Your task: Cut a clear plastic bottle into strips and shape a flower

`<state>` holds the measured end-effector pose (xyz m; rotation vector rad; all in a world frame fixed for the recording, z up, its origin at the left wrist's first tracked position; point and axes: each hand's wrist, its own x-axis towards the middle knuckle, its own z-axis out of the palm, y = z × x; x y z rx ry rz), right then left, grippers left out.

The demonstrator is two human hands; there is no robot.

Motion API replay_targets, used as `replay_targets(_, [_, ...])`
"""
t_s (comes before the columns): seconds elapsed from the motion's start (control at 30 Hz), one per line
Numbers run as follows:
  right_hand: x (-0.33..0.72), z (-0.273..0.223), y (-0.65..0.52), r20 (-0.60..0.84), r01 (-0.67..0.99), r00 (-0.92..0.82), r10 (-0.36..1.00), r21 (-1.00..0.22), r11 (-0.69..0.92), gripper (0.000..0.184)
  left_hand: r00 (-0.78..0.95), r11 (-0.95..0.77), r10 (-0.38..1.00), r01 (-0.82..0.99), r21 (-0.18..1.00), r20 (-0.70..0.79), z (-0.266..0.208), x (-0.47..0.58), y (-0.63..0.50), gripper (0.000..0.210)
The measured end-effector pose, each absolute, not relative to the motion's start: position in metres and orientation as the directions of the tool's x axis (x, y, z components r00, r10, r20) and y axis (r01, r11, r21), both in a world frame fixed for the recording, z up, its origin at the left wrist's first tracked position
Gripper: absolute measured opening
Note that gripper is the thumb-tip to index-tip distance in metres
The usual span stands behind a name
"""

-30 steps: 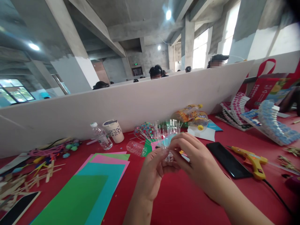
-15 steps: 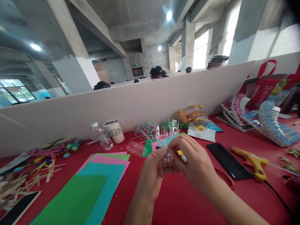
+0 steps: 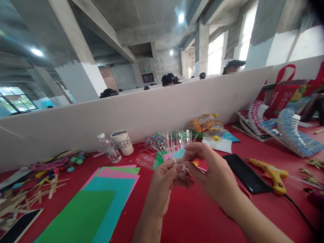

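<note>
Over the red table, my left hand point(image 3: 165, 180) is closed on the lower end of a clear plastic bottle piece point(image 3: 178, 143) cut into thin strips. The strips fan out upward and to the left, away from my fingers. My right hand point(image 3: 209, 168) pinches at the base of the strips, thumb and index finger bent together. The hands partly hide the bottle piece's base. Just behind them are sheets of green and pink paper and a small yellow thing, mostly covered. A clear cut bottle point(image 3: 146, 161) lies on its side to the left.
Coloured paper sheets point(image 3: 101, 199) lie front left, craft sticks point(image 3: 52, 189) beyond them. A water bottle point(image 3: 108, 148) and a cup point(image 3: 123, 142) stand by the white partition point(image 3: 141, 113). To the right are a black phone point(image 3: 246, 173), a yellow glue gun point(image 3: 270, 172) and folded models point(image 3: 291, 133).
The plastic strips now spread wider and lean further left. My hands have turned the bottle piece slightly, and the right fingers have shifted a little. The view has moved slightly.
</note>
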<state>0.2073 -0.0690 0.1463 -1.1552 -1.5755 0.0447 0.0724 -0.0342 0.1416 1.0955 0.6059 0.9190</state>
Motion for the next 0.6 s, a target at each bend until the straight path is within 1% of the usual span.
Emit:
replay_targets(0.13, [0.2060, 0.1457, -0.0724, 0.766, 0.656, 0.038, 0.642, -0.504, 0.562, 0.021, 0.478, 0.155, 0.877, -0.365, 0.918, 0.042, 0.1421, 0.0725, -0.0341, 0.014])
replay_targets(0.23, [0.2085, 0.1469, -0.0727, 0.764, 0.656, 0.017, 0.645, -0.495, 0.569, 0.020, 0.503, 0.172, 0.863, -0.373, 0.912, 0.043, 0.1417, 0.0709, -0.0333, 0.012])
replay_targets(0.4, [0.2130, 0.1503, -0.0694, 0.784, 0.647, -0.052, 0.618, -0.445, 0.619, 0.010, 0.475, 0.161, 0.879, -0.368, 0.916, 0.036, 0.1417, 0.0715, -0.0331, 0.014])
replay_targets(0.6, [0.2107, 0.1492, -0.0699, 0.759, 0.629, -0.093, 0.645, -0.457, 0.629, 0.010, 0.479, 0.146, 0.876, -0.374, 0.916, 0.056, 0.1414, 0.0727, -0.0310, 0.014])
